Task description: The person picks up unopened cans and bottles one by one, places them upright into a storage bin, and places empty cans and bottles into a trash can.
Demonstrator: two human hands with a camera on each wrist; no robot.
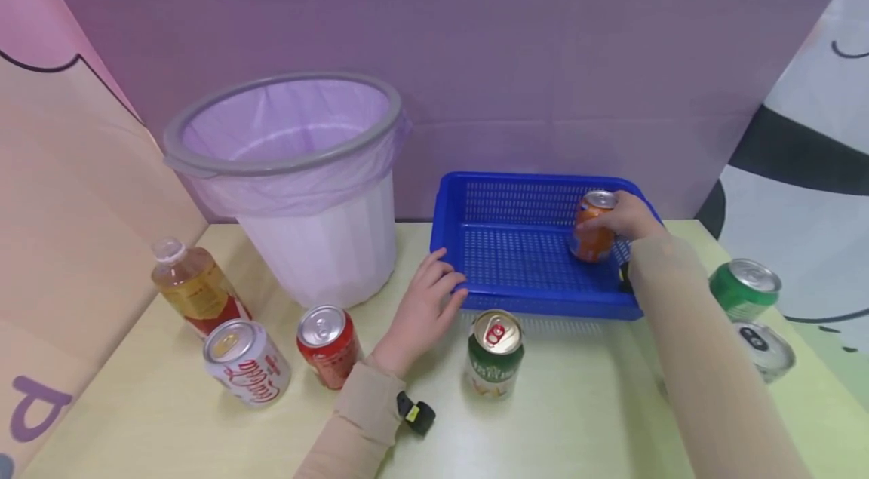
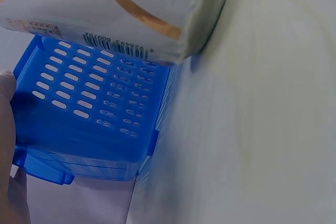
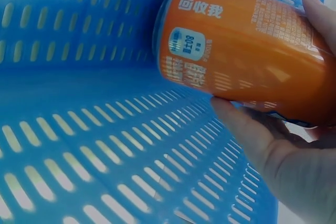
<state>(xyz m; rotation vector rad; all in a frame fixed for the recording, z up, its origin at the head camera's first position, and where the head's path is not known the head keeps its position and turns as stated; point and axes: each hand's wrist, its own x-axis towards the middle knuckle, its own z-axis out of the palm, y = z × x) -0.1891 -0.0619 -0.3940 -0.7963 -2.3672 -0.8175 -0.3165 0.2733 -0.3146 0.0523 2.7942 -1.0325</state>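
Note:
In the head view my right hand [image 1: 627, 216] holds an orange soda can [image 1: 594, 237] upright inside the right end of a blue plastic basket [image 1: 536, 303]. The right wrist view shows thumb and fingers [image 3: 247, 129] around the can [image 3: 231, 45], its base close to the slotted basket floor [image 3: 105, 156]. My left hand [image 1: 426, 305] grips the basket's left front corner, partly cut off in the left wrist view. Just right of that hand stands a green-and-white can [image 1: 494, 358], whose barcoded side [image 2: 121, 19] shows large in the left wrist view.
A white bin [image 1: 326, 237] with a purple liner stands behind left. Left of my left arm are a red can [image 1: 330, 358], a white Coca-Cola can [image 1: 251, 369] and a tea-coloured bottle [image 1: 197, 287]. Beyond my right arm are a green can [image 1: 743, 290] and a silver can [image 1: 767, 351].

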